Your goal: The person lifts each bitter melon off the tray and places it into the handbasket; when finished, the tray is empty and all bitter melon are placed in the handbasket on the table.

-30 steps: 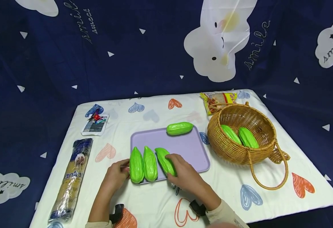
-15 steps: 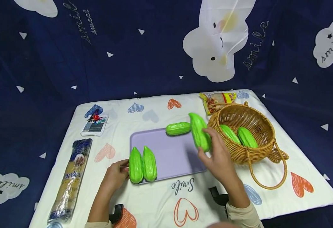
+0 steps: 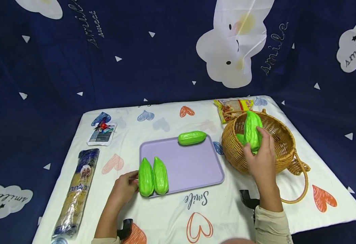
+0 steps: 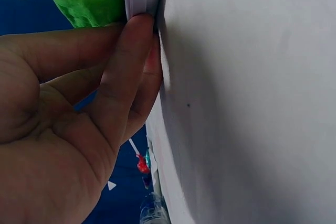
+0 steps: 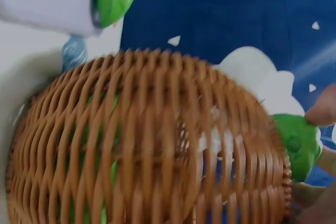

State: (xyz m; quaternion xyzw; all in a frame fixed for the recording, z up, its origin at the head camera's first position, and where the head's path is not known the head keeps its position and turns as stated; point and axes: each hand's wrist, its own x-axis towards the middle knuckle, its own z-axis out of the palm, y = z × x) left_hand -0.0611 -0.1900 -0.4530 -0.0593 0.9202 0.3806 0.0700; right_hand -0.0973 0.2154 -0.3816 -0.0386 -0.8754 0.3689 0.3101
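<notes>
My right hand (image 3: 262,159) grips a green bitter melon (image 3: 252,130) above the opening of the round wicker basket (image 3: 236,157). Another bitter melon in the basket (image 3: 240,138) shows only partly behind it. In the right wrist view the held bitter melon (image 5: 296,145) sticks out past the basket rim. At the near left corner of the lilac tray (image 3: 193,166), my left hand (image 3: 123,188) pinches the tray's edge. Two bitter melons stand side by side there, the left one (image 3: 146,178) close to my fingers and the right one (image 3: 160,176). A further bitter melon (image 3: 192,138) lies across the tray's far right corner.
A long pack of pasta (image 3: 78,193) lies at the left, with a small white pack (image 3: 102,134) behind it. A yellow and red food bag (image 3: 226,108) lies behind the basket. The basket's loop handle (image 3: 301,196) hangs onto the cloth in front.
My right hand has lifted a bitter melon off the tray and carried it right, over the basket. My left hand has stayed at the tray's edge.
</notes>
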